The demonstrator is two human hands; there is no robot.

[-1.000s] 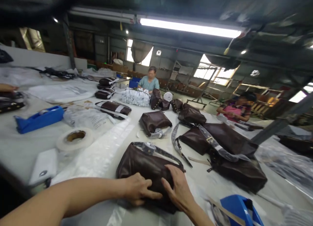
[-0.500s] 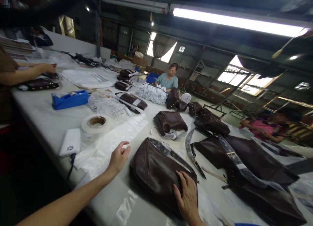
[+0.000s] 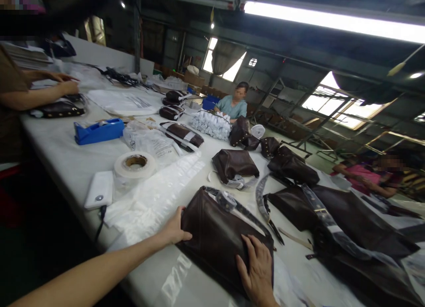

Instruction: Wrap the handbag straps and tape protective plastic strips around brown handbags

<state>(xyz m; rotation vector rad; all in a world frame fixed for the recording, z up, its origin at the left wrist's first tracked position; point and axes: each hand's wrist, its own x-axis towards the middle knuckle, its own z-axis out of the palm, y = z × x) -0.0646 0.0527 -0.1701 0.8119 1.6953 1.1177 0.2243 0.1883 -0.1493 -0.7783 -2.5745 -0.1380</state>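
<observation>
A dark brown leather bag (image 3: 215, 236) lies on the table in front of me. At its left edge is my left hand (image 3: 174, 227), closed on the side, thumb on the near face and fingers partly hidden behind. My right hand (image 3: 257, 267) rests flat on the bag's right part, fingers stretched out and a little apart. Along the bag's far edge runs a strap (image 3: 245, 212) in clear plastic wrap. Left of the bag, near my left hand, is a sheet of clear plastic (image 3: 149, 205).
A tape roll (image 3: 134, 165), a white power bank (image 3: 99, 189) and a blue tape dispenser (image 3: 99, 131) stand on the left. Another brown bag (image 3: 235, 165) sits beyond mine; larger brown leather bags (image 3: 355, 223) lie on the right. Co-workers are at the left and farther back.
My left hand has moved right and down, from above the plastic onto the bag's left edge, and has closed there. My right hand stays on the bag.
</observation>
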